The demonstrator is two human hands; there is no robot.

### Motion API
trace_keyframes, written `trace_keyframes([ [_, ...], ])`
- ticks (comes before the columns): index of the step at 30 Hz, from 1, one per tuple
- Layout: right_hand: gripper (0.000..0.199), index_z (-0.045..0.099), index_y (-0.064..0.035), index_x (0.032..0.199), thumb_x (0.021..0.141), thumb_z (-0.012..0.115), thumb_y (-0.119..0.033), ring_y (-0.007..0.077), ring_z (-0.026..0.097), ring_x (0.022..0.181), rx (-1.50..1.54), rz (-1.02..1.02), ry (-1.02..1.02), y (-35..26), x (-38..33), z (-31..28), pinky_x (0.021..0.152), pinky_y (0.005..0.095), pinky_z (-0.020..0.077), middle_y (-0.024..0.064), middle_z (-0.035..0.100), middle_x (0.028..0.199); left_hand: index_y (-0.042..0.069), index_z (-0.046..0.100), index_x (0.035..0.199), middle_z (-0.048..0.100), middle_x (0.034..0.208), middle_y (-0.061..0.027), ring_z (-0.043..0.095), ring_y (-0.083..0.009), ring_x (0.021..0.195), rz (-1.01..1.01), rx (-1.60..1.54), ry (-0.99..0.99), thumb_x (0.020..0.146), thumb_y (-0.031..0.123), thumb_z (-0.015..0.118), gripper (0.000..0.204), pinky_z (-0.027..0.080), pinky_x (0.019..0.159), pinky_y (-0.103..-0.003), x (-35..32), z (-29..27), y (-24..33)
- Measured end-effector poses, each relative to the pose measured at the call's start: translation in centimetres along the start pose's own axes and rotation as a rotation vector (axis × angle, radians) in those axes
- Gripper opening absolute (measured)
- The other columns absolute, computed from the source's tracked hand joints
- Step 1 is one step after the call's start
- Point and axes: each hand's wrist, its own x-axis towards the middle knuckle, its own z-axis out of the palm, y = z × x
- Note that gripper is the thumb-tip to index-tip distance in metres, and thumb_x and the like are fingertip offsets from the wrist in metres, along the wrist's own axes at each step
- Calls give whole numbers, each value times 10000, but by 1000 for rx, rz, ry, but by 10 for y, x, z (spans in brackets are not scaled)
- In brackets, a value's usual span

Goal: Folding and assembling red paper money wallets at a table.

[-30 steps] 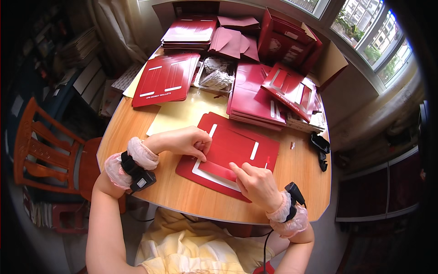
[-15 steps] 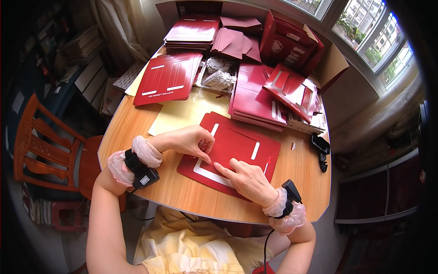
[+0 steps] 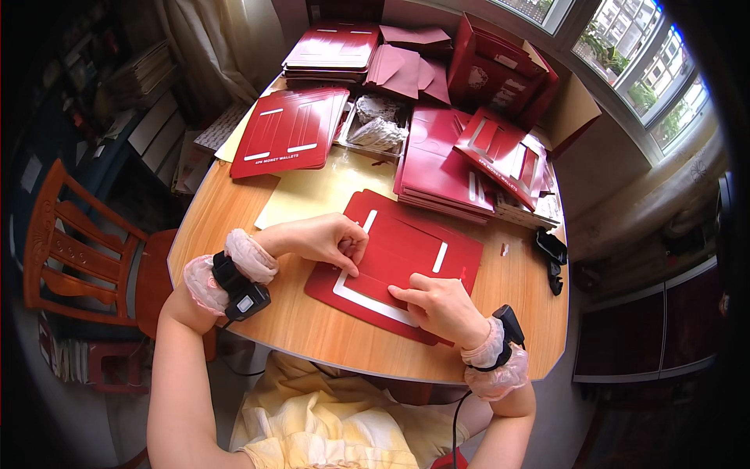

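A red card sheet [image 3: 383, 242] with white strips lies flat on the wooden table in front of me, on top of at least one more red sheet. My left hand [image 3: 332, 238] is over its left part, fingers curled, thumb tip down at the upper end of the near white strip [image 3: 375, 302]. What its fingertips hold, if anything, is hidden. My right hand [image 3: 445, 307] rests on the sheet's near right part, fingers bent in, the index tip touching the red surface just above that strip.
Stacks of red cards [image 3: 289, 133] and red folders [image 3: 441, 160] stand along the back. Between them is a clear box [image 3: 375, 129] of whitish small pieces. Yellow sheets [image 3: 316, 191] lie beneath. A black strap device [image 3: 551, 254] sits at the right edge; a wooden chair [image 3: 86, 250] stands left.
My right hand has slid to the right along the near white strip, away from my left hand. The left hand has barely moved.
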Motion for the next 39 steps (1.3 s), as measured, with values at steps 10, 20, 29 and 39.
trace_keyframes([
  [10, 314, 760, -141, 1129, 839, 691, -45, 274, 624, 649, 62, -2, 26, 4, 0, 0, 573, 399, 508, 85, 562, 805, 35, 702, 824, 589, 724, -3, 529, -102, 673, 4, -6, 4, 804, 95, 871, 180, 444, 604, -273, 0, 0, -6],
  [20, 368, 810, -210, 1113, 805, 712, -33, 258, 644, 665, 41, 59, -69, 14, -4, -14, 590, 392, 518, 52, 604, 765, 30, 704, 829, 605, 672, -30, 559, -132, 636, 23, 116, -12, 808, 159, 870, 211, 439, 575, -315, 2, -3, -1],
  [29, 334, 806, -117, 1019, 765, 686, 64, 292, 651, 788, 256, 103, 212, 35, -10, -12, 741, 359, 556, 89, 649, 826, 29, 674, 779, 580, 682, -53, 547, -168, 627, 55, 233, 24, 797, 163, 886, 251, 452, 585, -326, -6, -6, 5],
  [39, 482, 621, -46, 1264, 835, 806, -167, 316, 578, 1085, -48, 368, 404, 77, 5, -1, 982, 427, 460, 124, 614, 1124, 39, 677, 797, 684, 697, -114, 662, -293, 646, -4, 556, 524, 887, 365, 810, 363, 503, 609, -404, -19, -29, -11],
])
